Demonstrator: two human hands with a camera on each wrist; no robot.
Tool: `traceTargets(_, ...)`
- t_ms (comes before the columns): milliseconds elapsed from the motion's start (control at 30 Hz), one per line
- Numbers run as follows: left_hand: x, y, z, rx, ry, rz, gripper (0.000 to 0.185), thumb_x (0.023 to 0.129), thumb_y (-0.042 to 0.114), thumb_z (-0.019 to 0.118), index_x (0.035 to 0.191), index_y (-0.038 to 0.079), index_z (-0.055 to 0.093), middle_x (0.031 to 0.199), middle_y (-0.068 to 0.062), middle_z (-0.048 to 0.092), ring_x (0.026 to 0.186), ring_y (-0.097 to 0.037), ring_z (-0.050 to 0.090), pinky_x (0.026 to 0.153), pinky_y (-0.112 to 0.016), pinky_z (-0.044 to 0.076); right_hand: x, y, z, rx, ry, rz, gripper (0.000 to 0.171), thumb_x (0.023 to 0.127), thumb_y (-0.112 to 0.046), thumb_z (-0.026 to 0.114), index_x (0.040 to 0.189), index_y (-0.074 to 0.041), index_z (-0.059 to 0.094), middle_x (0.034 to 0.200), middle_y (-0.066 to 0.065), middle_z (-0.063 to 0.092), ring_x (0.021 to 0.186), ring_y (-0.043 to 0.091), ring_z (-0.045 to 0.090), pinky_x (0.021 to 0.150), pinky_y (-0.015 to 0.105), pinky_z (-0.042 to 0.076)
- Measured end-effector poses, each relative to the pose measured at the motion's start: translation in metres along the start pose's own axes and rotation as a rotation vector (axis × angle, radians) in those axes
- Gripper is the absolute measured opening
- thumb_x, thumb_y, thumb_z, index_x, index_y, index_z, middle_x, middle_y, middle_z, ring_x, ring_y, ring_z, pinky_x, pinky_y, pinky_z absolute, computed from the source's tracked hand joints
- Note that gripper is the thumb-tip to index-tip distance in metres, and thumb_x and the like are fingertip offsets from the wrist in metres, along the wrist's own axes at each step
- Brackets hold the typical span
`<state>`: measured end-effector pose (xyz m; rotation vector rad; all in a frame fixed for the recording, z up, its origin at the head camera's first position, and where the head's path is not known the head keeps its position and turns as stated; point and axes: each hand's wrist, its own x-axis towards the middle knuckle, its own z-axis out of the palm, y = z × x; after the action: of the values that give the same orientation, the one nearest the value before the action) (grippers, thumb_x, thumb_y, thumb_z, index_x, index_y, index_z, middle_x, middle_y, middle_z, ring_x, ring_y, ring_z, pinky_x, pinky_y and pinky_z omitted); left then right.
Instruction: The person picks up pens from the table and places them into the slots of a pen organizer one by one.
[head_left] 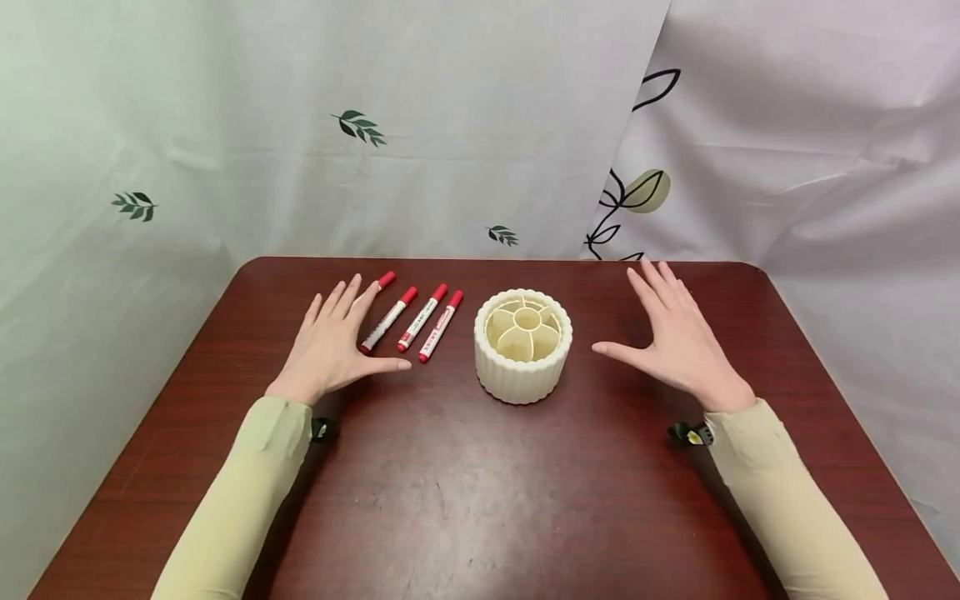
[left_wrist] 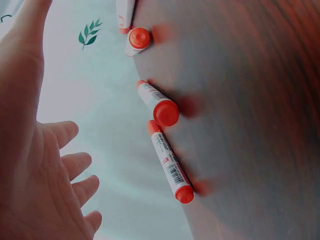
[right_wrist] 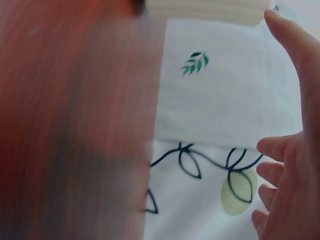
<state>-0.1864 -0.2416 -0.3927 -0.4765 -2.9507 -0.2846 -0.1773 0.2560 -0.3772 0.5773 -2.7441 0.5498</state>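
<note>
Several red-capped white markers lie slanted in a row on the table, among them a marker [head_left: 441, 327] at the row's right end and a marker [left_wrist: 170, 162] seen close in the left wrist view. My left hand [head_left: 324, 346] is spread over the row's left side, its fingers partly covering the leftmost marker; it holds nothing. Right of the markers stands a round cream pen holder [head_left: 522, 383] with fluted walls and petal-shaped compartments. To the right of the holder, my right hand [head_left: 675, 337] is spread with thumb pointing toward it, apart from it and holding nothing.
The dark red wooden table [head_left: 450, 500] has rounded far corners. Behind it and at both sides hangs a pale cloth [head_left: 450, 125] with leaf prints. Both wrists carry dark straps below the light sleeves.
</note>
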Motion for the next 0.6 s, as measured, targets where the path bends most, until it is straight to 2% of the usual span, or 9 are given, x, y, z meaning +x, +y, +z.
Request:
traceTargets(233, 0.002, 0.002, -0.005, -0.008, 0.039, 0.004, 0.129, 0.067, 0.092, 0.062, 0.163, 0.013, 0.025, 0.164, -0.020, 0.024, 0.151, -0.038, 0.019, 0.122, -0.052, 0.007, 0.010, -0.020, -0.002, 0.082, 0.022, -0.050, 0.114, 0.078, -0.062, 0.081, 0.161, -0.007, 0.027, 0.167, 0.006, 0.019, 0.155, 0.024, 0.006, 0.123, 0.043, 0.007)
traceTargets(467, 0.005, 0.001, -0.011, -0.060, 0.069, -0.014, 0.127, 0.071, 0.084, 0.070, 0.163, 0.012, 0.022, 0.164, -0.018, 0.025, 0.152, -0.034, 0.017, 0.123, -0.049, 0.006, 0.018, -0.040, 0.001, 0.163, 0.013, -0.098, 0.115, 0.076, -0.059, 0.084, 0.163, -0.014, 0.024, 0.168, 0.000, 0.019, 0.154, 0.021, 0.005, 0.123, 0.043, 0.008)
traceTargets(600, 0.006, -0.002, -0.013, -0.113, 0.078, -0.030, 0.124, 0.073, 0.077, 0.075, 0.162, 0.007, 0.024, 0.164, -0.019, 0.025, 0.151, -0.036, 0.018, 0.122, -0.051, 0.008, 0.022, -0.051, 0.007, 0.216, -0.009, -0.118, 0.117, 0.074, -0.060, 0.086, 0.164, -0.018, 0.023, 0.168, -0.005, 0.017, 0.154, 0.019, 0.005, 0.123, 0.045, 0.011)
